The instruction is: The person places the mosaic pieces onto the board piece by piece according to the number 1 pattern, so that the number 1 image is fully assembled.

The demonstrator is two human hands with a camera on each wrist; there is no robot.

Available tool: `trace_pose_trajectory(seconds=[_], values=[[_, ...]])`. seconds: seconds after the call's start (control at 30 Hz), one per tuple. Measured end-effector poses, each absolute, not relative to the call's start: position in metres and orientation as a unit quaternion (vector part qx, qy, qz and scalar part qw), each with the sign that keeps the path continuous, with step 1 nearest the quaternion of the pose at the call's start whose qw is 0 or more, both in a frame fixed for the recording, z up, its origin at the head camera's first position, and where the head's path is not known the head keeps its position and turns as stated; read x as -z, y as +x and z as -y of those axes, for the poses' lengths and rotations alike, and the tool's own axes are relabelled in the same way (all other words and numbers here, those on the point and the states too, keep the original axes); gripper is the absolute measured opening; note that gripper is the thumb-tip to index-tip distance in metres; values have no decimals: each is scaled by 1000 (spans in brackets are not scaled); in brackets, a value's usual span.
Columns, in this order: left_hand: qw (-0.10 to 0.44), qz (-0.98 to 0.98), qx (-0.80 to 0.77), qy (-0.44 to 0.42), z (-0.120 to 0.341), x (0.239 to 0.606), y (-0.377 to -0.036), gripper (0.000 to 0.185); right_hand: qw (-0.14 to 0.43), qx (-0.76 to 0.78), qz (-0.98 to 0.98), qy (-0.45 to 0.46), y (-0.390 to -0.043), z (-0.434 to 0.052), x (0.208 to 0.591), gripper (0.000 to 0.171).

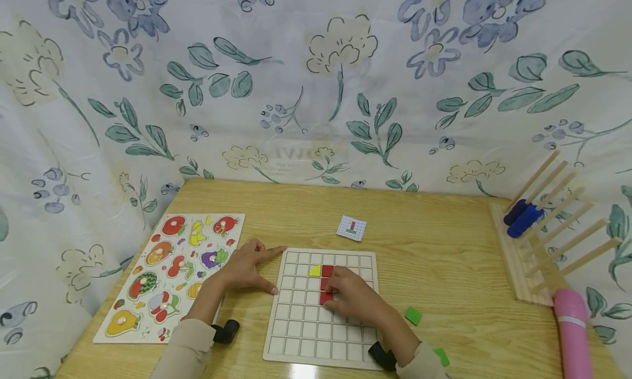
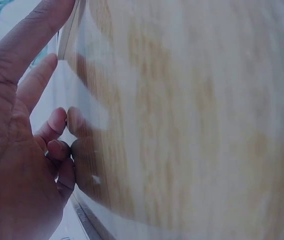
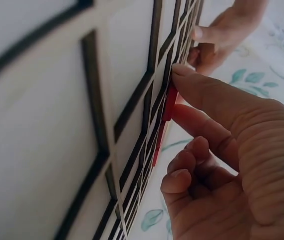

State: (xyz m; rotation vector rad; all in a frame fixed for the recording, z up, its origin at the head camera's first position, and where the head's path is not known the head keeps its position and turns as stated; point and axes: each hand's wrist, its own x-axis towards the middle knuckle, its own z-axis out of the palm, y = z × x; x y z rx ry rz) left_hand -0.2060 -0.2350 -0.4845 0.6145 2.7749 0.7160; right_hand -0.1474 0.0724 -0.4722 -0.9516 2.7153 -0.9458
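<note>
A white grid board [image 1: 296, 329] lies on the wooden table in the head view. On it are a yellow tile [image 1: 315, 271] and a column of three red tiles [image 1: 327, 270]. My right hand [image 1: 353, 298] is over the board, its thumb and index finger pinching the lowest red tile [image 3: 170, 102]. The right wrist view shows the other fingers curled in. My left hand [image 1: 242, 266] spreads its thumb and index finger against the board's left edge. Its remaining fingers bend down to the table [image 2: 181, 125].
A small pattern card [image 1: 351, 228] lies behind the board. Green tiles [image 1: 413, 315] are to its right. At far left is a fruit peg puzzle [image 1: 185, 247]; at far right stand a wooden peg rack [image 1: 518, 275] with blue pieces and a pink cylinder [image 1: 573, 340]. A floral curtain [image 1: 296, 94] hangs behind.
</note>
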Motion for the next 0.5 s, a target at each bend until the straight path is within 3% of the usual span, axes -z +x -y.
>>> trace_pose_trajectory(seconds=[0.3, 0.5], values=[[106, -942, -243, 207, 235, 482, -206, 99, 43, 306, -899, -311, -147, -70, 470, 17], [112, -941, -244, 205, 235, 481, -205, 99, 71, 378, -882, -274, -147, -72, 466, 17]])
